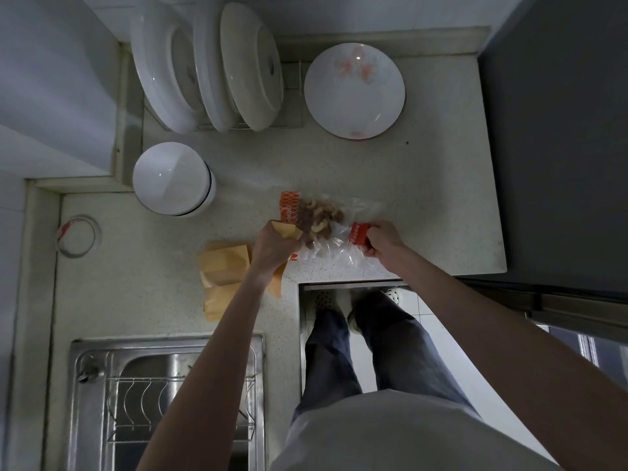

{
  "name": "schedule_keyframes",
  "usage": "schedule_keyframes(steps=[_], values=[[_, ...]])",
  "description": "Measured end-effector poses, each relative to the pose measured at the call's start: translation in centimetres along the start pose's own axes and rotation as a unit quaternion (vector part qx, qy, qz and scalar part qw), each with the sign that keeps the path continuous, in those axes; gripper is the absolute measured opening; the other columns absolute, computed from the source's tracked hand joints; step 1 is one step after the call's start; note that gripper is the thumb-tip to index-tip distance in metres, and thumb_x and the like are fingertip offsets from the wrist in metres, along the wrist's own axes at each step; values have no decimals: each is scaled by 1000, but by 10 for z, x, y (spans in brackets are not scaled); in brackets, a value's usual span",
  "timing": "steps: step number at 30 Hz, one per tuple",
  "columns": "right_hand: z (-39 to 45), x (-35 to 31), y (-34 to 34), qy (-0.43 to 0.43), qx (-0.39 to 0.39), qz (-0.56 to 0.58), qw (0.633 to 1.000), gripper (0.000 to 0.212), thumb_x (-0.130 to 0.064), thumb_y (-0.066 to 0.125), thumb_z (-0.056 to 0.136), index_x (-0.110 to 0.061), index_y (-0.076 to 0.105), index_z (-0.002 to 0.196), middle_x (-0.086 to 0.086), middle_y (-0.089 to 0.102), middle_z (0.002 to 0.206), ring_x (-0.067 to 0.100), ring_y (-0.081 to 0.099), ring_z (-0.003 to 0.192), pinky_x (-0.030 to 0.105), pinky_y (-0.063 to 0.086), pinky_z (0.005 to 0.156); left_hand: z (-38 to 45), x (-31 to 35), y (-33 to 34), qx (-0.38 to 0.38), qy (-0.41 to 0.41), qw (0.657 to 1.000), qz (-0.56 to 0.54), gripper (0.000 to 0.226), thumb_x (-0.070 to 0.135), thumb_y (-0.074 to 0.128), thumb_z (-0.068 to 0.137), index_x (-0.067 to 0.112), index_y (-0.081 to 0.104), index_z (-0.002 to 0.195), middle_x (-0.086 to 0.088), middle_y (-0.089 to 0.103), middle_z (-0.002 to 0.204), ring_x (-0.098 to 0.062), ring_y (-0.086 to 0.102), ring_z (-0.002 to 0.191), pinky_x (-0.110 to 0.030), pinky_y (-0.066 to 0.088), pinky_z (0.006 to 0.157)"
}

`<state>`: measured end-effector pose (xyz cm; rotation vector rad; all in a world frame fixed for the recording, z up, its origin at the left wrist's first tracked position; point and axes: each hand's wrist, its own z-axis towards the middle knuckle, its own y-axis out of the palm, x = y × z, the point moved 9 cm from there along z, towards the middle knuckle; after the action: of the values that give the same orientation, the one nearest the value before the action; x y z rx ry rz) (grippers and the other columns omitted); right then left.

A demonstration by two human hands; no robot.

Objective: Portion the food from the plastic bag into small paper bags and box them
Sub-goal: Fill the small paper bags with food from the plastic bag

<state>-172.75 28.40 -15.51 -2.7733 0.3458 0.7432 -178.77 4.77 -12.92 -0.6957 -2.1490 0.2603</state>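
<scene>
Speckled pale countertop (424, 205); directly on it: upturned white bowl (171, 178), flowered plate (354, 90), rack of upright white dishes (207, 66), brown paper bags (224, 277), clear plastic bag (326, 229) of nuts.

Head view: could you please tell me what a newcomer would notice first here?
Mid-counter, the left hand and right hand grip a clear nut bag with orange ends. Brown paper bags lie just to its left. At the back, white dishes stand in a rack beside a flowered plate.
</scene>
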Motion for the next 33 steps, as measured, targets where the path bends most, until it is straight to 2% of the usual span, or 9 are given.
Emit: schedule_keyframes(steps=[4,10,14,16,19,23,27,29,33], values=[[-3,-1,-3,1,-4,8,1000,37,12,34,89,-7,61,105,12,55,66,14,41,47,18,30,33,-2,3,-1,2,-2,1000,-12,15,10,77,72,17,66,80,5,63,68,1,59,54,-5,41,42],[-5,-4,-4,-24,9,-29,999,31,9,41,90,-14,60,97,9,58,69,14,47,50,18,36,34,-4,2,2,-11,-7,1000,-3,28,6,72,71,7,66,99,-10,69,88,-17,64,80,-18,49,58],[-7,-14,-3,-70,34,-55,995,28,8,45,87,-13,63,89,5,60,71,12,52,55,19,42,39,-7,1,2,-9,-16,1000,-24,40,5,74,70,8,63,109,-8,69,98,-19,65,90,-22,49,64],[-9,-21,-1,-93,42,-74,992,31,9,45,85,-15,64,87,4,61,70,11,54,54,20,43,40,-11,4,6,-13,-14,999,-49,44,8,76,70,13,61,112,-3,68,98,-14,65,89,-19,49,63],[-10,-26,6,-99,47,-90,990,29,9,43,82,-8,67,83,4,62,64,11,56,52,19,44,39,-20,12,12,-9,-5,996,-85,41,8,76,70,30,58,98,8,66,87,-1,64,75,-9,46,51],[-12,-29,13,-80,29,-88,992,28,6,43,86,-11,63,77,5,62,65,12,58,54,16,42,37,-23,14,10,12,-2,993,-120,45,0,75,69,33,55,92,8,64,85,13,61,65,-5,43,46],[-10,-19,10,-38,25,-32,998,32,6,36,91,-10,62,101,9,59,71,10,53,45,15,34,31,-22,10,1,20,-11,993,-116,43,4,77,70,33,54,92,7,64,88,-2,63,77,-16,47,57],[-10,-14,4,-33,32,-7,999,36,9,33,89,-8,62,102,10,59,66,8,48,36,15,31,30,-21,6,-2,25,-18,992,-122,44,3,76,70,31,54,95,5,63,91,-8,61,84,-23,48,64],[-13,-19,-14,-59,51,-2,997,39,8,37,86,-15,67,91,3,62,72,13,55,53,16,41,37,-21,0,-2,25,-27,989,-140,47,1,75,70,20,56,109,-1,64,96,-16,63,89,-30,56,72]])
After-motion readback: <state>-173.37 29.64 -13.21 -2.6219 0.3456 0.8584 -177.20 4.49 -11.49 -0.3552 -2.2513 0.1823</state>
